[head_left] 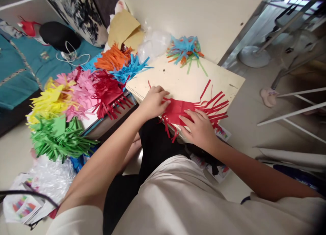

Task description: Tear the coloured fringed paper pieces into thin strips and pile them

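A red paper sheet point(178, 108) cut into fringe strips lies on the near edge of a cream board point(183, 82). My left hand point(153, 101) rests on its left end, fingers curled down and pressing on the paper. My right hand point(200, 126) lies flat over the sheet's near edge, fingers stretched toward the left. Loose red strips point(214, 104) fan out to the right of both hands.
Piles of fringed paper sit to the left: green point(59, 140), yellow point(49, 101), pink point(78, 90), dark red point(108, 92), orange point(112, 57), blue point(131, 69). A mixed blue-green bundle point(184, 50) lies at the board's far edge. A fan base point(253, 56) stands at right.
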A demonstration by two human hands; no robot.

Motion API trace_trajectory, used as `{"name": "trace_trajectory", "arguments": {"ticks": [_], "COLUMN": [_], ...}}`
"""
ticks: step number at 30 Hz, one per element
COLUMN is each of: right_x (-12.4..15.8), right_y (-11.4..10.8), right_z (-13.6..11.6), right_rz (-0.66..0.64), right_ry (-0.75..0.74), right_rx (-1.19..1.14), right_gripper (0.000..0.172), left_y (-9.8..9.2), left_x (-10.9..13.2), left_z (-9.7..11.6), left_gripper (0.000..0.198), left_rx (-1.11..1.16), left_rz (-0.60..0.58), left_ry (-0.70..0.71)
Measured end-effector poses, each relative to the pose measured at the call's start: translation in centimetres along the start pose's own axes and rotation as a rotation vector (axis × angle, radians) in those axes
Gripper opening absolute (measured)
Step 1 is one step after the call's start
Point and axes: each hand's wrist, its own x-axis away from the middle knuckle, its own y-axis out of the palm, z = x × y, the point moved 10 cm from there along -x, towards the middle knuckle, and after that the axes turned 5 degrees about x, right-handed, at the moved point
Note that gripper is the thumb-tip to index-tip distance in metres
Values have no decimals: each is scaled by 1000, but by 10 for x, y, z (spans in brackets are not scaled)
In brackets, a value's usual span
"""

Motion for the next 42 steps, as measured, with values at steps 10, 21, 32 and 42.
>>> {"name": "trace_trajectory", "arguments": {"ticks": [10, 21, 32, 42], "right_x": [0, -1, -1, 6], "right_y": [4, 0, 2, 2], "right_z": [3, 4, 20, 24], "right_rz": [-25, -5, -93, -18], "right_ry": [54, 58, 11, 21], "right_rx": [-62, -113, -166, -208], "right_gripper": [36, 34, 40, 41], "left_y": [25, 6, -57, -15], "left_x": [-41, -37, -10, 23], "left_z": [8, -43, -46, -24], "left_gripper": [23, 15, 21, 43], "left_rx": [468, 503, 88, 90], "left_rz": [-260, -250, 140, 31], "left_ry": [-134, -216, -137, 27]}}
